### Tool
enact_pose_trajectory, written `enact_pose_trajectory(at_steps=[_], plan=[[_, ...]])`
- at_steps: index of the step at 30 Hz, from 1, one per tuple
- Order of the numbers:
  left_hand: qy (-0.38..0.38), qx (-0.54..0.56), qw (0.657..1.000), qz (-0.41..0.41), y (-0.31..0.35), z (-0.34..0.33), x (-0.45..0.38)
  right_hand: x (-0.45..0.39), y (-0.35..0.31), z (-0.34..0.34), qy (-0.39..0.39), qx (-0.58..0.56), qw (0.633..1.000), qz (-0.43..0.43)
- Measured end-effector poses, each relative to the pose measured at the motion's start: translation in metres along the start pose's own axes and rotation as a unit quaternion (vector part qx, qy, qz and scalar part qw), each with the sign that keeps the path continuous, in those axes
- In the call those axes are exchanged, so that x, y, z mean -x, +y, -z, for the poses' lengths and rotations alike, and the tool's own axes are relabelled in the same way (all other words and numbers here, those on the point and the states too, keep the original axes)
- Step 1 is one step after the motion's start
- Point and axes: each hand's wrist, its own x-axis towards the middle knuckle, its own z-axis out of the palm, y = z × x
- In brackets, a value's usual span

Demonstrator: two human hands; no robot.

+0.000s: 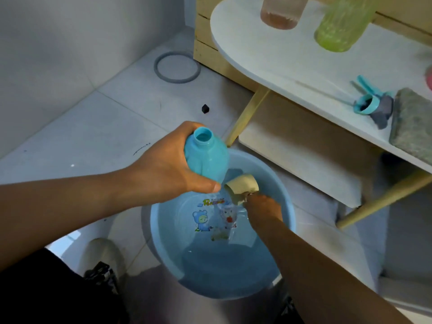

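My left hand (pixel 163 169) grips a turquoise plastic bottle (pixel 207 155) with no cap, its open mouth pointing up and away, held over a light blue basin (pixel 168 242). My right hand (pixel 263 210) holds a beige cloth or sponge (pixel 242 187) against the bottle's lower end. Water lies in the near part of the basin, and cartoon pictures show on its bottom. The right hand's fingers are mostly hidden behind the cloth.
A white oval table (pixel 292 59) with wooden legs stands to the right, carrying a pink cup (pixel 281 12), a green bottle (pixel 341 26), a teal lid with strap (pixel 369 101) and a grey pad (pixel 413 122). On the tiled floor lie a grey ring (pixel 177 67) and a shoe (pixel 102 253).
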Motion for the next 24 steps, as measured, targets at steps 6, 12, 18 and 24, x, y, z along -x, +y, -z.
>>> enact_pose_trajectory(at_steps=[6, 12, 18, 24], plan=[[-0.003, 0.003, 1.0, 0.009, -0.002, -0.001, -0.004, 0.003, -0.016, -0.02, -0.013, 0.011, 0.999, 0.044], [-0.01, -0.013, 1.0, 0.003, -0.002, 0.004, -0.003, 0.005, -0.02, -0.013, -0.056, -0.248, 0.967, -0.026], [-0.015, -0.051, 0.999, -0.007, -0.001, 0.008, 0.002, 0.02, -0.009, 0.008, -0.065, -0.54, 0.823, -0.166], [-0.009, -0.038, 0.999, -0.02, 0.005, 0.016, 0.011, 0.051, 0.003, 0.072, -0.017, -0.571, 0.808, -0.144]])
